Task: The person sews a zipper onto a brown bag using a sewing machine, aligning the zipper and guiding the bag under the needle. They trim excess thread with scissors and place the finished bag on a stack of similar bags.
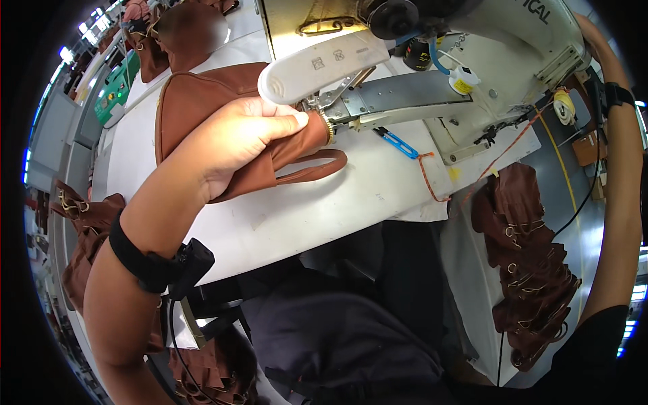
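Observation:
A brown leather bag (202,94) with a loop handle (317,169) lies on the white table under the sewing machine's needle area. My left hand (253,131) is closed on the edge of the bag, thumb on top, close to the presser foot (324,100). The bag's edge meets the end of the machine's narrow metal arm (405,98). At the far right, my right hand (594,44) reaches up behind the end of the sewing machine head (526,34). Its fingers are hidden there.
Blue thread snips (398,143) tied to an orange cord lie on the white table (304,223). Brown leather pieces with metal rings (526,270) hang at the right, and more brown bags (88,216) are at the left. A dark bottle (417,55) stands behind the arm.

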### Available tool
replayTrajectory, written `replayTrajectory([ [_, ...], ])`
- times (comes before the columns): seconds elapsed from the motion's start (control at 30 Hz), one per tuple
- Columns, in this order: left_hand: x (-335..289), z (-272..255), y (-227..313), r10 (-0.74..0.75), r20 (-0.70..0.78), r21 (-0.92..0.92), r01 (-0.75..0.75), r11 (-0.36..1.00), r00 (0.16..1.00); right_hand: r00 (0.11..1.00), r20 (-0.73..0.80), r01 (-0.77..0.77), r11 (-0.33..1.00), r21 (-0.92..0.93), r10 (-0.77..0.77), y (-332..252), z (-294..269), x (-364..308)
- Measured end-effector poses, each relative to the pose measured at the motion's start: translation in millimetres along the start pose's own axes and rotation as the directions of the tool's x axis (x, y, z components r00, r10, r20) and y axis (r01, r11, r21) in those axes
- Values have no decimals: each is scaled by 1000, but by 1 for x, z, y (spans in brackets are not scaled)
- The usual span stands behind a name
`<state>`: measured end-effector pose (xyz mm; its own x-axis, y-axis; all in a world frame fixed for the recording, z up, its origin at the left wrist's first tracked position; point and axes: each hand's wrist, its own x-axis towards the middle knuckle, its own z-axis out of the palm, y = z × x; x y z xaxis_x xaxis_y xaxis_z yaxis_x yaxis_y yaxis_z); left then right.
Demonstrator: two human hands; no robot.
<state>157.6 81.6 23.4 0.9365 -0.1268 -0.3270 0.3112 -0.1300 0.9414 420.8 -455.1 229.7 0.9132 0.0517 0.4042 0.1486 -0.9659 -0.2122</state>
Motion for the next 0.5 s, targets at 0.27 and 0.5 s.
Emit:
replayTrajectory([
  [0.27, 2, -2, -4, 17, -26, 58, -16, 998, 999, 1000, -11, 9, 1000, 11, -9, 4, 10, 9],
  [0.5, 1, -4, -2, -20, -5, 14, 20, 1000, 1000, 999, -48, 10, 1000, 19, -9, 13, 7, 15],
])
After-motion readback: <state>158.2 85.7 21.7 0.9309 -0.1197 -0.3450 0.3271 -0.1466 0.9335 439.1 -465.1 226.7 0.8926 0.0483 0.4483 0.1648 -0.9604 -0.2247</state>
